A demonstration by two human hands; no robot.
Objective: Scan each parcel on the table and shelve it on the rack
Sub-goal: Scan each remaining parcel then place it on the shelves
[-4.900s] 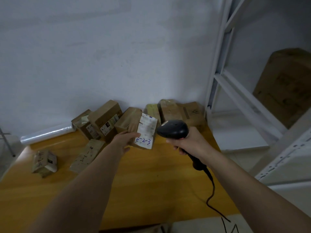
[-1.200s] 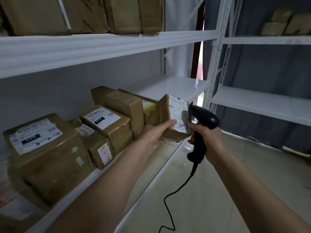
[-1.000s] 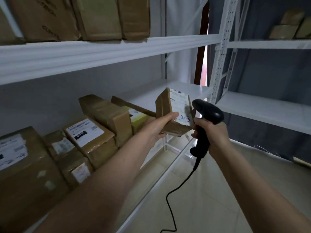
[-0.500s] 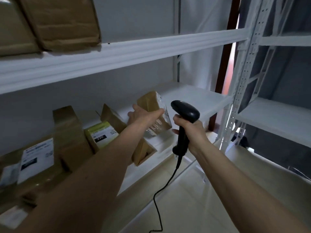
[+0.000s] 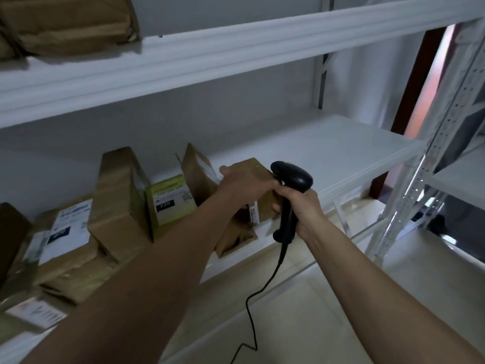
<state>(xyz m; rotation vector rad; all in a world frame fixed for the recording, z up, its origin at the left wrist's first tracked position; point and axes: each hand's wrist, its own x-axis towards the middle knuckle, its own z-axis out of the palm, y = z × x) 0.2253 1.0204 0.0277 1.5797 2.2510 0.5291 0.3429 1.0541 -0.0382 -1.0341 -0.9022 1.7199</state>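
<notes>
Parcel (image 5: 258, 170): brown cardboard box, gripped from above by the left hand (image 5: 246, 183), fingers curled over its top and far side. It sits over the white middle shelf (image 5: 328, 151) of the rack, at the right end of a row of boxes; I cannot tell whether its base rests on the shelf board or is a little above it. A strip of white label shows on its lower front face, print too blurred for me to read.

Right hand (image 5: 301, 208) is wrapped around the handle of a black barcode scanner (image 5: 290, 195), held upright just right of the parcel, head touching or nearly touching the box corner. Its black cable (image 5: 262, 290) hangs down toward the tiled floor (image 5: 328, 319).

To the left on the same shelf: a tall brown box (image 5: 195, 174) leaning just behind the left hand, a yellow-green box (image 5: 170, 200) with a black tag reading 220, a larger upright brown box (image 5: 120, 203), and a flat box with a white label (image 5: 67, 237) near the left edge. A low open carton (image 5: 236, 239) lies at the shelf front, below the forearm.

Upper shelf (image 5: 210, 51) carries a crumpled brown package (image 5: 68, 22) at top left. A perforated white upright (image 5: 430, 164) stands at right.
</notes>
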